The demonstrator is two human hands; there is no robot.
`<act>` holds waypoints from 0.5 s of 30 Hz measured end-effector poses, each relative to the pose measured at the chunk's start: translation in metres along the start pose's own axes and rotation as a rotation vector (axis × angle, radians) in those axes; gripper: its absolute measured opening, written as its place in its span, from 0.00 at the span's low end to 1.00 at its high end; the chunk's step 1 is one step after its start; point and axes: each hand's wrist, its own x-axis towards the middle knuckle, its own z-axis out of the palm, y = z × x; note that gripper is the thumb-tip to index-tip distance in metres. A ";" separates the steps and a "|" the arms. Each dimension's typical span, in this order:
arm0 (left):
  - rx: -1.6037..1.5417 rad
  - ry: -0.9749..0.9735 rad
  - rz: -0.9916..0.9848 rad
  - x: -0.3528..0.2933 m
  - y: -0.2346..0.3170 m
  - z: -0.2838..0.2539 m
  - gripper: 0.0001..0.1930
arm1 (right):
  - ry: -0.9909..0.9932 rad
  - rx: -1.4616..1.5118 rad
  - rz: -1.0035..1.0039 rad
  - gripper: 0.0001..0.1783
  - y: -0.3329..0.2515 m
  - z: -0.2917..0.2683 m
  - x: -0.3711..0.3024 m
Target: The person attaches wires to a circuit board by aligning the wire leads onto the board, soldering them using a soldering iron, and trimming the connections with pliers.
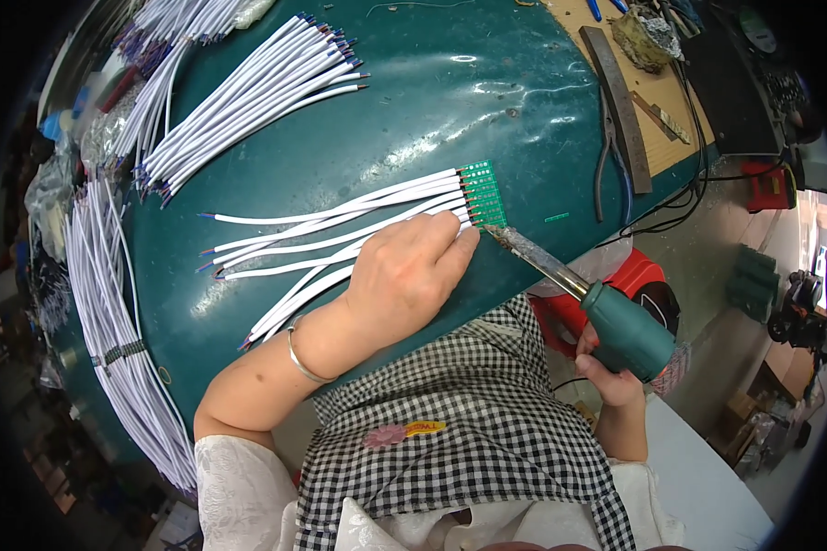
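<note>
A small green circuit board (484,195) lies on the table, with several white cables (377,197) joined in a row along its left edge. My left hand (409,266) is closed over the lower cables, its fingertips pressed together on a white cable at the board's lower corner. In my right hand (611,375) is a soldering iron (632,331) with a thick green handle and a metal shaft. Its tip touches or nearly touches the board's lower end, just beside my left fingertips. The exact contact is too small to tell.
Loose white cables (248,101) lie at the upper left, and a tied bundle (115,321) runs down the left edge. Pliers (606,156) and a flat metal bar (616,110) are at the upper right, near black cords (675,197). A thin green strip (557,218) lies right of the board.
</note>
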 end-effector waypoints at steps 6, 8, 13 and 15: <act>-0.006 0.001 0.010 0.003 0.001 -0.001 0.15 | -0.037 -0.358 -0.166 0.13 0.002 -0.007 0.006; -0.008 0.006 0.011 0.003 0.001 -0.002 0.15 | -0.062 -0.407 -0.214 0.14 -0.001 -0.007 0.010; -0.003 -0.006 0.020 0.003 0.003 -0.004 0.15 | 0.047 -0.034 -0.040 0.19 -0.015 0.001 0.005; 0.013 -0.017 0.019 0.003 0.005 -0.005 0.14 | 0.132 0.100 -0.007 0.21 -0.017 0.004 0.003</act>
